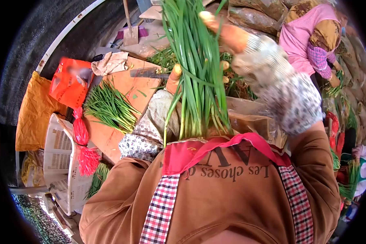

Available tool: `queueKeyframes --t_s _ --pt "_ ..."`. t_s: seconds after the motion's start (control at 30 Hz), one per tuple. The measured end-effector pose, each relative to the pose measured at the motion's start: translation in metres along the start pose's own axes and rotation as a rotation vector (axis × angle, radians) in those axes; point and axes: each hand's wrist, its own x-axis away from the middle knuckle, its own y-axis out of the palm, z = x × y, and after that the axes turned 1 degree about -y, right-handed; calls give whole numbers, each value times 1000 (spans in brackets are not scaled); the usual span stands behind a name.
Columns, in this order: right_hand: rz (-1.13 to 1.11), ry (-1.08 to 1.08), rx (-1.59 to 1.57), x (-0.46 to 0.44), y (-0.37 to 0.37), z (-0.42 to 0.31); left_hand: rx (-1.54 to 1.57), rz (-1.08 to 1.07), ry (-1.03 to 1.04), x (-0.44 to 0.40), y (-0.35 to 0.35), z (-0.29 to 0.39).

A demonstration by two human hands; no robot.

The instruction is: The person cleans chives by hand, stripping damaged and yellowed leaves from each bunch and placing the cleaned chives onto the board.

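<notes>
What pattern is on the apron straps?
The apron straps are checked in black, white and pinkish red; the head view shows them best.

Your left hand wraps around a big bundle of green stalks, its thumb on the near left and its fingertips showing past the right edge. The pale ends point down toward your red-topped apron. Your right hand is up at the right side of the leaves, slightly blurred; its grip is unclear. To your left, a smaller green bunch lies on the orange desk, with a knife and a crumpled cloth beyond it. Red string hangs over the white basket's edge. At upper right, another person bends over some greens.
</notes>
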Motion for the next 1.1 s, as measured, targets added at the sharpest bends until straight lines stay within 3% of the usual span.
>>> queueKeyframes --t_s 0.07,0.1,0.13,0.17,0.2,0.27,0.3,0.33,0.4,0.43,0.47,0.53,0.57,0.6,0.67,0.73,0.87,0.93,1.0,1.1 --pt "192 132 -16 44 -14 32 76 -6 47 3 -17 4" --pt "126 110 -161 64 -12 50 114 -10 71 5 -26 6" --pt "-82 21 -438 83 8 65 103 51 -2 7 -30 11" --pt "-286 -40 -710 99 32 80 -58 134 -70 0 -38 16" --pt "-349 -67 -821 107 49 82 -413 303 -69 -11 -51 23" --pt "-182 -94 -491 99 49 72 -738 489 5 -37 -24 16" --pt "-209 -28 -437 78 30 100 -725 546 86 -44 -14 13" --pt "-147 36 -577 78 35 84 -687 579 192 -50 -12 7" --pt "-13 145 -516 82 35 92 -711 667 306 -49 -1 -9" --pt "14 168 -534 92 44 83 -623 561 256 -45 -8 -11" --pt "-50 15 -388 95 40 96 -535 459 210 -37 -17 -12" --pt "-214 -121 -529 92 40 155 -266 353 22 -16 -6 -12" --pt "-41 -73 -642 121 64 129 -303 398 54 -7 -4 -18" --pt "-117 -7 -781 132 66 128 -340 445 84 0 -4 -23" --pt "-46 51 -702 130 68 129 -365 556 37 5 -3 -22" --pt "36 -137 -381 138 72 114 -385 593 -11 3 -1 -21" --pt "5 -123 -192 147 74 108 -94 433 -63 8 0 -12" --pt "-59 -78 -112 144 66 110 -134 453 29 8 -8 -11" --pt "-98 -209 -357 140 74 120 -211 616 -49 10 3 -5" --pt "-237 -21 -502 141 72 122 -455 608 40 22 -22 -7"
